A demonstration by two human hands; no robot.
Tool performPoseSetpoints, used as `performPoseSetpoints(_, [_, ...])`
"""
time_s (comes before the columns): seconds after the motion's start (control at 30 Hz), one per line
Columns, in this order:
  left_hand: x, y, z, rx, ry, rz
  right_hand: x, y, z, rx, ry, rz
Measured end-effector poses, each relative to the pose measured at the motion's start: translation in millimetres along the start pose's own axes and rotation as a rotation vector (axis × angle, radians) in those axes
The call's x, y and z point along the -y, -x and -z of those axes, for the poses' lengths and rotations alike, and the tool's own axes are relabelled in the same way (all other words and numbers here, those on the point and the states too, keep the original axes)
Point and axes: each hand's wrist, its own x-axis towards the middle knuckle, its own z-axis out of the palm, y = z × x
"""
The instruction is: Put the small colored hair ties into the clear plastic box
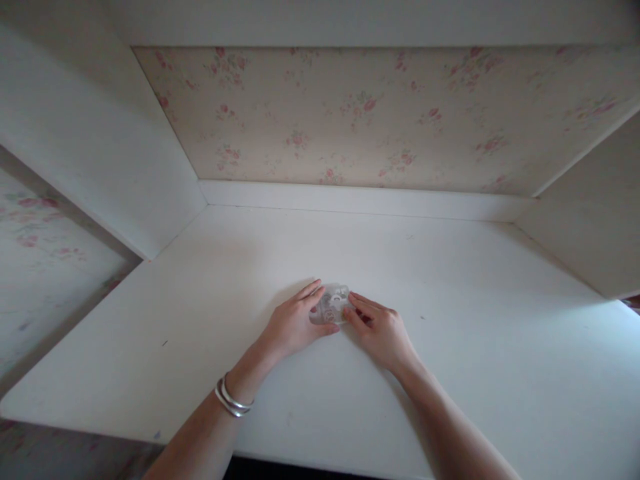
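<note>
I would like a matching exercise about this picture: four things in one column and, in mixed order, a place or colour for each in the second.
1. small clear plastic object
2. silver metal bangles
3. floral wallpaper
4. white wooden table

a. on the left wrist
b. on the back wall
c. between the fingertips of the left hand and right hand
d. under both hands

Pairs: 1-c, 2-a, 3-b, 4-d

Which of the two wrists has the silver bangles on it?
The left wrist: the silver bangles circle it just behind the left hand. The right hand has a bare wrist.
</note>
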Motion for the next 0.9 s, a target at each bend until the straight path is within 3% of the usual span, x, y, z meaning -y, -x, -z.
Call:
performPoseSetpoints(0.3, [-2.0, 0.0, -0.7, -0.046, 0.019, -0.016, 1.3, 1.8, -2.4, 0.009, -0.006, -0.042])
performPoseSetpoints(0.5, [-9.1, 1.5, -3.9, -0.074, 0.07, 0.006, 17.2, 9.1, -5.6, -0.003, 0.111, -0.087])
performPoseSetpoints(0.67, [-18.9, 4.6, -7.5, -0.094, 0.227, -0.1, 28.1, 7.0, -5.3, 0.024, 0.145, -0.163])
performPoseSetpoints(0.8, [-25.6, 7.4, -7.1, -0.071, 0.383, -0.116, 29.3, 2.7, 4.9, 0.004, 0.165, -0.188])
performPoseSetpoints(0.9, [-26.6, 9.0, -8.3, -0.047, 0.494, -0.114, 18.0, -5.3, 24.1, -0.028, 0.188, -0.236])
